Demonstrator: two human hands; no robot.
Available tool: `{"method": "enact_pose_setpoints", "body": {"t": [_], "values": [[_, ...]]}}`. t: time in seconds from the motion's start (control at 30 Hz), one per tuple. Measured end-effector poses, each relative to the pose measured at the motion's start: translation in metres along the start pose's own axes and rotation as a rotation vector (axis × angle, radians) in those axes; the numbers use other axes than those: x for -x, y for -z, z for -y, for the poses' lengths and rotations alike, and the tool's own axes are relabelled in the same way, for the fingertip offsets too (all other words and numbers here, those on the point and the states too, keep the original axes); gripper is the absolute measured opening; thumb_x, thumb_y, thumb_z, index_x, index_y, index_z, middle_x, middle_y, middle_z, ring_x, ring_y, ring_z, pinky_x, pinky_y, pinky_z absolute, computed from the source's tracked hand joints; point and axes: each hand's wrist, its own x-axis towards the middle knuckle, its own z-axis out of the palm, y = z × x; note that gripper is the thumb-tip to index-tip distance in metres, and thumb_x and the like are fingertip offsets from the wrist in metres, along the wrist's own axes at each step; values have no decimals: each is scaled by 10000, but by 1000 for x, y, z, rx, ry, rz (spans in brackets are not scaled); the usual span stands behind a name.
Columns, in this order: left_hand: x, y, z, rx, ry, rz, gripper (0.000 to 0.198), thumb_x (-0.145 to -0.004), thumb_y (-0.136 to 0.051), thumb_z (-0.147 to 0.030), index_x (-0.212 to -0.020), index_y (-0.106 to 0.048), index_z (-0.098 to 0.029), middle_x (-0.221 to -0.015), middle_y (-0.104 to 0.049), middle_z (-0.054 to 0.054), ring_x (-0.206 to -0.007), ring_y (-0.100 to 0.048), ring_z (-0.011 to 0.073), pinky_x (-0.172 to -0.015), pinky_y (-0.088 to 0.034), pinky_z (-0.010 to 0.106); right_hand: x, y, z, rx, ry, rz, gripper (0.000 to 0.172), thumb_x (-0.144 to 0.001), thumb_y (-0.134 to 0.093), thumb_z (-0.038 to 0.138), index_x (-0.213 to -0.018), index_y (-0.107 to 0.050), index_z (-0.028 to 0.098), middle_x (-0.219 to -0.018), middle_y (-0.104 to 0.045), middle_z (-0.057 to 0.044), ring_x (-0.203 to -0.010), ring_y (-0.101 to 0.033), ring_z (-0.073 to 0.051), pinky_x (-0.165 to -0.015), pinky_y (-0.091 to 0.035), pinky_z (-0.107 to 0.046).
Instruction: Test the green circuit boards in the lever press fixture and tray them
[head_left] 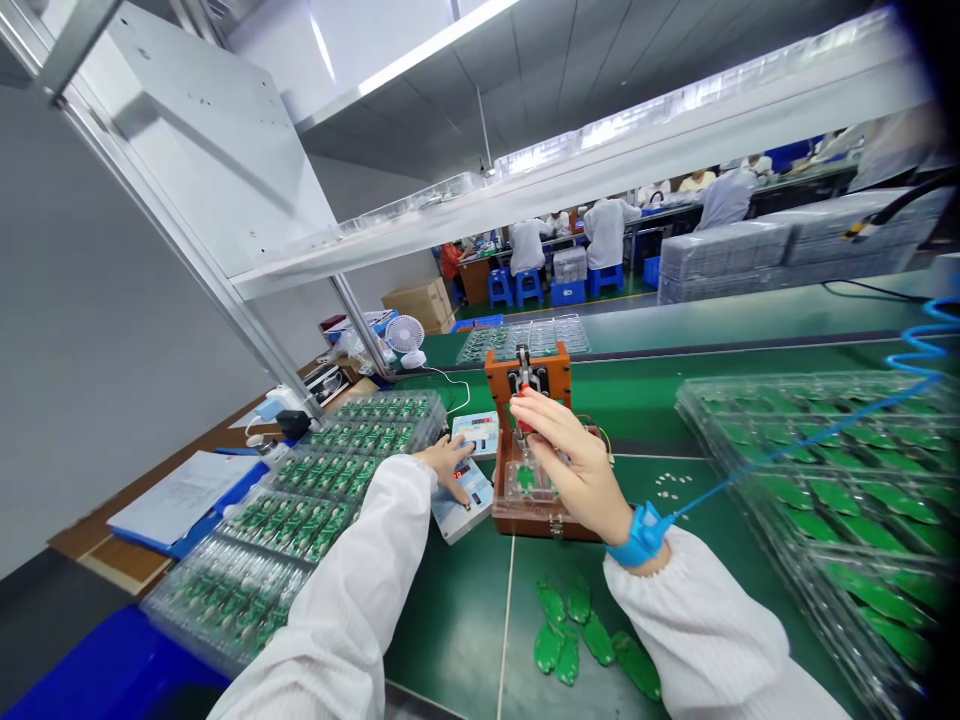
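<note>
Nearest, a few loose green boards (568,630) are spread on the desk (450,625). One is partly covered by the right sleeve (720,620), so it could be scraped or pushed off if the arm were swung low.

A blue band (640,538) is worn on the right wrist, and its blue cord (787,440) is stretched over the tray on the right (780,565). If the arm were pulled back fast, the cord could be caught on the boards there.

Of the hands, the left hand (445,463) is spread flat on the white number box (466,505), with nothing gripped; the box could be slid or a button pressed by mistake. The right hand (576,465) is held with long, nearly straight fingers at the red handle (527,428); how tightly it is held cannot be told.

The handle is part of the orange press (501,378), in the middle of the desk. A small green board (526,478) is set low in it. If that board were crooked, it could be cracked by a hard push, and a finger left underneath could be pinched.

Beside the press, tiny pale bits (673,494) are scattered, and could easily be lost if brushed.
</note>
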Motion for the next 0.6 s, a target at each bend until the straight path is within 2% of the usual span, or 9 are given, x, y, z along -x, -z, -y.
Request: {"method": "enact_pose_setpoints", "body": {"t": [0.2,0.4,0.6], "values": [[1,4,-7,-31,9,6,1511,-425,-869,-753,-1645,-149,-229,-1703,31,127,-1541,55,482,-1243,-126,658,0,0,1,5,-7,7,434,-1023,-493,166,-1402,-618,337,-1409,-630,-16,-1396,-532,-227,-1165,-501,-468],[4,8,-11,-35,19,19,1486,-441,-870,-740,-1643,-161,-230,-1702,26,124,-1542,58,480,-1232,-141,677,-1,0,3,-1,-15,5,432,-1023,-498,160,-1399,-622,332,-1404,-634,-18,-1401,-526,-221,-1169,-496,-456],[7,14,-17,-138,28,59,1444,-485,-854,-750,-1645,-148,-256,-1707,32,103,-1546,73,469,-1234,-137,673,1,0,2,-10,-17,12,451,-1022,-494,149,-1413,-604,345,-1423,-619,-13,-1417,-507,-215,-1178,-485,-459]]}}
